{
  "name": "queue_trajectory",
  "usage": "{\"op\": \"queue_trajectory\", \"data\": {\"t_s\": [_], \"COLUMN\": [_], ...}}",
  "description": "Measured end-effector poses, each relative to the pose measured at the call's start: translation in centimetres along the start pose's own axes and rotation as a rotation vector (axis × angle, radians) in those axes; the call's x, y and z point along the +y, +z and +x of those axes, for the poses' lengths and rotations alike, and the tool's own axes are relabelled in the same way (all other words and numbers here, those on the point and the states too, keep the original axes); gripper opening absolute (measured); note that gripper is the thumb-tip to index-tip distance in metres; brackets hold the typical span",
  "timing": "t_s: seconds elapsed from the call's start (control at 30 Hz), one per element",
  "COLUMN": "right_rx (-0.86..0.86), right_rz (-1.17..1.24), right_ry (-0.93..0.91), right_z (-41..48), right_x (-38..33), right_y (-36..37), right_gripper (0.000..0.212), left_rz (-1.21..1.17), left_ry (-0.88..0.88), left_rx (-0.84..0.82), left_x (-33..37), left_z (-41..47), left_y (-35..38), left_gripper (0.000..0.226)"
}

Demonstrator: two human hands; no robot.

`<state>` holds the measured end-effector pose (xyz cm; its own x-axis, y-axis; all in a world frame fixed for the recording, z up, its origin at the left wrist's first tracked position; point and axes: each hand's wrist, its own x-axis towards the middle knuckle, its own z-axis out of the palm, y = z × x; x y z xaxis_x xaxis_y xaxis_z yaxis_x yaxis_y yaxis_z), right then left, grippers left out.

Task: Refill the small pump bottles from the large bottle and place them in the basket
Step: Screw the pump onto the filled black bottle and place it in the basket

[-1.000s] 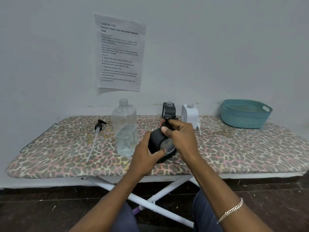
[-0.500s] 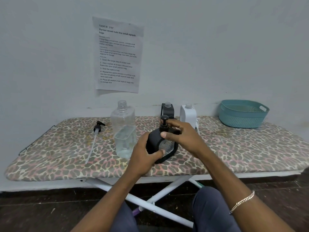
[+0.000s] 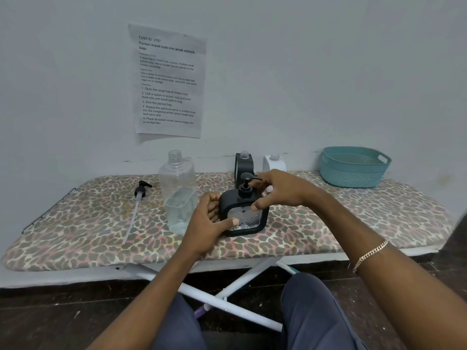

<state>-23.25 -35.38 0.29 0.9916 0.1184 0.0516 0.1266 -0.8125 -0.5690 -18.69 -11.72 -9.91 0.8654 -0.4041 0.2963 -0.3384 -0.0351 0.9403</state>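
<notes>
Looks like capping's end: grips black bottle (image 3: 249,219), upright on board (image 3: 353,218), with left hand (image 3: 209,223); rests right hand (image 3: 283,190) slack-fingered at pump (image 3: 245,188). Calls next for upright carry to basket (image 3: 353,176).

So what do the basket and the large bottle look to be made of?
The basket: probably moulded plastic, matt teal; the wall has a woven-look perforated pattern and a cut-out handle. The large bottle: clear, slightly glossy plastic by the look; the liquid inside shows through.

Chain bracelet (image 3: 370,255) on the right wrist, seemingly navy trousers (image 3: 316,314).
</notes>
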Motion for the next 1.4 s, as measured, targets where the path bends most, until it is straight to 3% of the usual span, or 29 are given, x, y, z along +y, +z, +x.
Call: {"op": "queue_trajectory", "data": {"t_s": [0.07,0.17,0.23,0.33,0.7,1.0,1.23,1.4], "right_rx": [0.012,0.03,0.061,0.102,0.333,0.555,0.751,0.774], "right_rz": [-0.021,-0.033,-0.04,-0.034,-0.043,-0.091,-0.071,-0.118], "right_ry": [-0.002,-0.016,-0.007,0.018,0.173,0.353,0.479,0.567], "right_z": [-0.2,-0.7,-1.1,-1.9,-5.5,-5.8,-3.5,-1.7], "right_x": [-0.2,0.1,0.6,1.5,6.3,12.1,18.4,23.6], "right_y": [-0.3,-0.7,-1.3,-2.8,-13.9,-24.0,-26.8,-25.0], "right_gripper": [0.058,0.031,0.028,0.045,0.032,0.035,0.039,0.044], "left_rz": [0.007,0.025,0.036,0.05,0.103,0.191,0.282,0.445], "left_ry": [0.004,0.012,0.03,0.053,0.147,0.144,0.151,0.164], "left_rx": [-0.011,-0.02,-0.039,-0.068,-0.115,-0.049,-0.261,-0.465], "left_x": [0.2,0.7,1.0,1.6,6.2,11.2,10.2,8.0], "left_z": [0.2,0.8,1.4,2.7,11.7,20.9,26.6,28.8], "left_y": [0.0,0.3,0.9,2.5,13.5,23.6,29.0,32.2], "left_gripper": [0.06,0.061,0.057,0.06,0.039,0.064,0.04,0.05]}}
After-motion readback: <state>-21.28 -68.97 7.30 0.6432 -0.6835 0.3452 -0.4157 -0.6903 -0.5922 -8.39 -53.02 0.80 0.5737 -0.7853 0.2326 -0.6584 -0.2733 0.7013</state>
